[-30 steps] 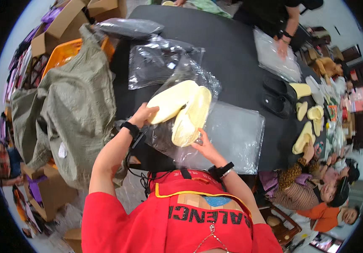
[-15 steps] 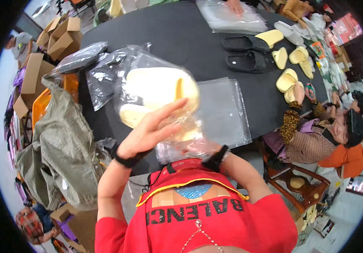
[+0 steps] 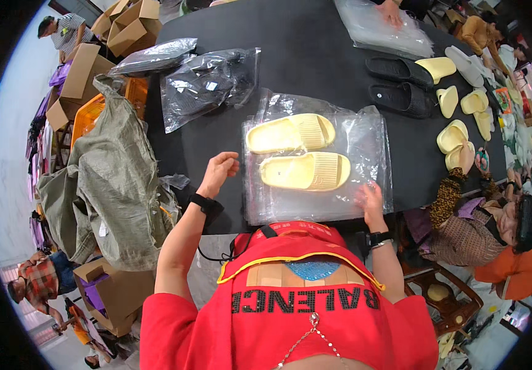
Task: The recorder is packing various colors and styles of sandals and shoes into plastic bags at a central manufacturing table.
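Note:
A pair of pale yellow slide slippers [image 3: 297,171] lies flat in a clear plastic bag [image 3: 361,132], side by side with toes to the right. The bag rests over a stack of clear bags [image 3: 260,206] at the table's near edge. My left hand [image 3: 218,174] hovers just left of the stack, its fingers loosely curled in with nothing visible in them. By the stack's right side is my right hand [image 3: 371,200], slightly blurred, fingers apart, over or touching the plastic; contact is hard to judge.
Bagged black slippers [image 3: 207,86] lie at the table's back left. Loose black slippers [image 3: 402,98] and several yellow ones [image 3: 451,135] sit to the right, near a co-worker's hand [image 3: 463,157]. Another person's hand presses a clear bag pile [image 3: 389,34]. A grey-green sack [image 3: 112,185] stands left.
The bagged yellow slippers, held up and tilted before, now lie flat on the bag stack. Both my hands have let go and moved apart, left hand leftward, right hand rightward.

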Motion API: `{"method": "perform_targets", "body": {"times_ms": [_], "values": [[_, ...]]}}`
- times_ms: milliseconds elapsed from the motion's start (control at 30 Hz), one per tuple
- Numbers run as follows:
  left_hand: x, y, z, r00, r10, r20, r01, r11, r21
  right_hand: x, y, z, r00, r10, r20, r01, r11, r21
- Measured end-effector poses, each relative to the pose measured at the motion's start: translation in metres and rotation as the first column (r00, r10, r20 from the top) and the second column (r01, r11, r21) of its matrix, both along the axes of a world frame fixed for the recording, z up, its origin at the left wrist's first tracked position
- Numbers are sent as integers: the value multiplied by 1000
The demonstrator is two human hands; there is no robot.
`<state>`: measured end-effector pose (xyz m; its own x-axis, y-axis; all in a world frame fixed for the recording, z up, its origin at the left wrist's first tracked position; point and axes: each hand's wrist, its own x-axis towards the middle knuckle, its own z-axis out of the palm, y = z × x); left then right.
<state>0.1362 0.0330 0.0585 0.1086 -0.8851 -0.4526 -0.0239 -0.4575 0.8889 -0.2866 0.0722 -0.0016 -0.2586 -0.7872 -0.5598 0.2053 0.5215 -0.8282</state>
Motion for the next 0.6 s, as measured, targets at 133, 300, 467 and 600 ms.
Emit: {"method": "perform_targets", "body": {"times_ms": [133,300,467,600], "values": [[-22,-2,-17,974,-218,60,213,974,75,-1,-5,-9,1000,1,29,-1,1000,-29],[-41,-10,-6,953,-288,-100,301,939,168,-3,-6,-5,991,-52,120,46,998,50],[-46,-14,20,798,-572,-189,600,785,158,-31,-3,1,980,146,133,-168,970,173],[-34,-25,11,705,-689,167,707,699,-104,-41,-22,43,924,317,-217,-270,937,220]]}}
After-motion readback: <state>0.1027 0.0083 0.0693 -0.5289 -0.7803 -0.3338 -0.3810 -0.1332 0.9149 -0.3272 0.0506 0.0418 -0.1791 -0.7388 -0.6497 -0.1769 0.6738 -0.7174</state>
